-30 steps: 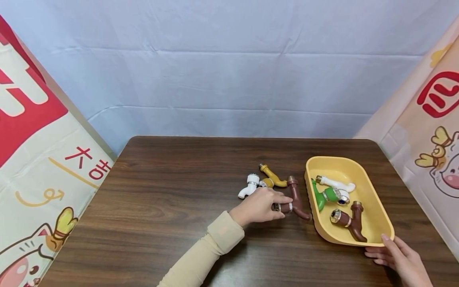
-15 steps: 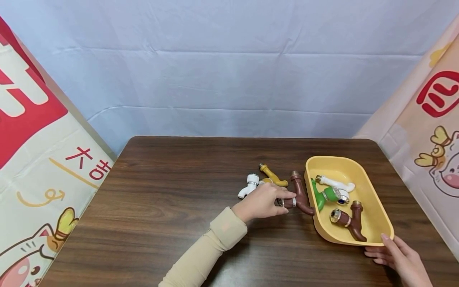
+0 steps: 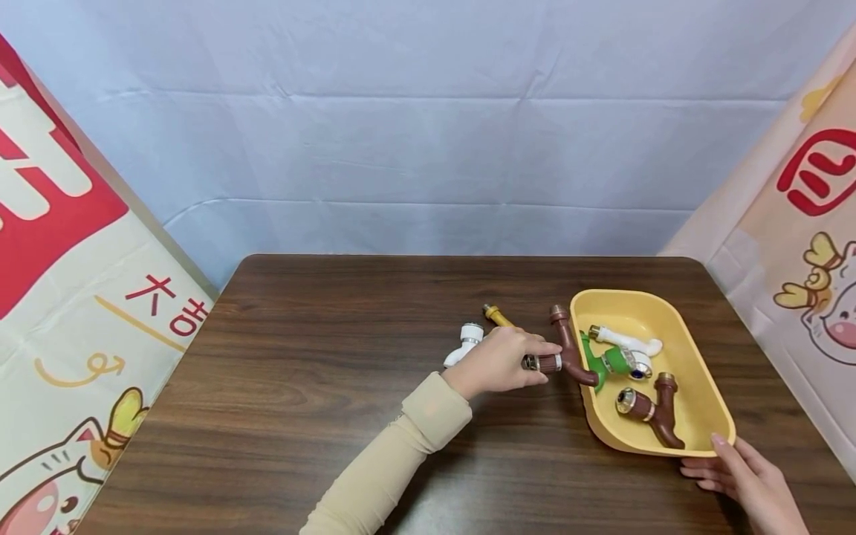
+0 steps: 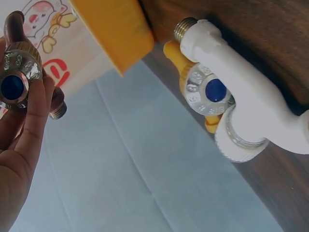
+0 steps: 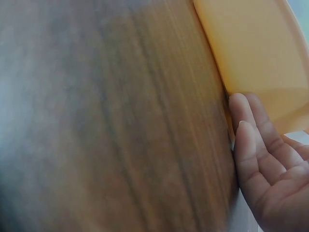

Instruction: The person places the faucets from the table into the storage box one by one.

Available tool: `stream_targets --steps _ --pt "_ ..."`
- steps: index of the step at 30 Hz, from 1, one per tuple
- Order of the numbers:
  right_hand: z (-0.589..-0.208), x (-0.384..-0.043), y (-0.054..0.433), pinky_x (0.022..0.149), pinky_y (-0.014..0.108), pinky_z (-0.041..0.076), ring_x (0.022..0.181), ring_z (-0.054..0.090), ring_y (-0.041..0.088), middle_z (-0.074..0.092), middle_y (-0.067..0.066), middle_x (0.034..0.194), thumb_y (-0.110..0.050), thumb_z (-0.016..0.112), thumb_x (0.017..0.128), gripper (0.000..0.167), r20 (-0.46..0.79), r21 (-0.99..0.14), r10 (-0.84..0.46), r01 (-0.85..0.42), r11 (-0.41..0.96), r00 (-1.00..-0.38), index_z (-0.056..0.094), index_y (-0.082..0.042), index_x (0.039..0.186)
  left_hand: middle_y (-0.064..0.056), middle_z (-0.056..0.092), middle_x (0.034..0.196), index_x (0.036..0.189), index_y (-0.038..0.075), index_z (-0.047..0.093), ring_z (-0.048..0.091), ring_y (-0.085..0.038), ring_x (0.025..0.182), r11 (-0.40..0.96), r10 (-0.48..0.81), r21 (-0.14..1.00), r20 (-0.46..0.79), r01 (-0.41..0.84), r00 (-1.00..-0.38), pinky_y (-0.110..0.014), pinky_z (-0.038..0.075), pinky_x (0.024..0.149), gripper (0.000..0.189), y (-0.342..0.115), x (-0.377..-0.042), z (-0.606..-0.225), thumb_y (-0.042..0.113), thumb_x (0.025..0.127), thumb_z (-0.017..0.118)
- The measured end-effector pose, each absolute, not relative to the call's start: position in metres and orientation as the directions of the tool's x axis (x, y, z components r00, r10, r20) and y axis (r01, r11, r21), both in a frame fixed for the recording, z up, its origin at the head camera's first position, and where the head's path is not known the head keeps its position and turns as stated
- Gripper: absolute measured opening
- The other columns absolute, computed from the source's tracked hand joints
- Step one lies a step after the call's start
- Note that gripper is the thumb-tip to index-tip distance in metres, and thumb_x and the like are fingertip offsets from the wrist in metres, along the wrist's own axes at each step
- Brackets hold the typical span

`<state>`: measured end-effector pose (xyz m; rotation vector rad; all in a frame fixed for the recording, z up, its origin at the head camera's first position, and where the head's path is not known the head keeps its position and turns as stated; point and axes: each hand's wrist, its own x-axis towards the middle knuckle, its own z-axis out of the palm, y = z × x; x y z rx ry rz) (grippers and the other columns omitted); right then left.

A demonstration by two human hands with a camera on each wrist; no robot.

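Note:
My left hand (image 3: 498, 362) pinches a brown faucet (image 3: 568, 349) by its ribbed handle. The faucet's spout overlaps the left rim of a yellow plastic basin (image 3: 702, 364). In the left wrist view, the fingers lie around the handle's silver cap with a blue centre. My right hand (image 3: 752, 479) holds the basin's near right corner, thumb on the rim and fingers against the outer wall (image 5: 256, 63). Inside the basin lie a white faucet (image 3: 625, 340), a green faucet (image 3: 611, 362) and another brown faucet (image 3: 662, 412).
Left of the basin, a white faucet (image 3: 463, 345) and a yellow faucet (image 3: 496, 316) lie close together on the dark wooden table (image 3: 301, 357), partly hidden by my left hand. A pale cloth (image 3: 401, 148) hangs behind the table, and printed banners hang at both sides.
My left hand has moved right and slightly away with the brown faucet, bringing its spout from beside the basin to over its rim. The right hand and basin stay nearly still.

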<state>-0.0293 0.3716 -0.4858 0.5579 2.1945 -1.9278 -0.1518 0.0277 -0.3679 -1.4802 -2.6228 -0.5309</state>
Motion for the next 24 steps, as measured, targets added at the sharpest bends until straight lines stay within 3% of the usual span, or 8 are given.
stream_targets --steps 13,24 --pt "-0.487 -0.030 0.372 0.056 0.031 0.052 0.065 0.066 0.013 0.068 0.004 0.068 -0.040 0.040 0.095 0.038 -0.363 -0.914 0.174 0.386 0.122 -0.915 0.036 -0.007 0.112 0.002 0.064 0.110 0.120 0.015 0.062 0.059 -0.005 0.095 0.507 0.803 0.286 0.185 0.813 -0.566 -0.014 0.041 0.082 0.042 0.043 -0.168 -0.364 0.026 0.080 0.070" --pt "-0.488 -0.027 0.372 0.055 0.030 0.052 0.065 0.066 0.013 0.068 0.004 0.068 -0.036 0.041 0.096 0.028 -0.323 -0.935 0.162 0.341 0.096 -0.932 0.039 -0.010 0.107 0.003 0.063 0.112 0.123 0.017 0.060 0.058 -0.002 0.087 0.523 0.795 0.350 0.130 0.777 -0.593 -0.011 0.039 0.076 0.044 0.057 -0.171 -0.361 0.027 0.081 0.069"
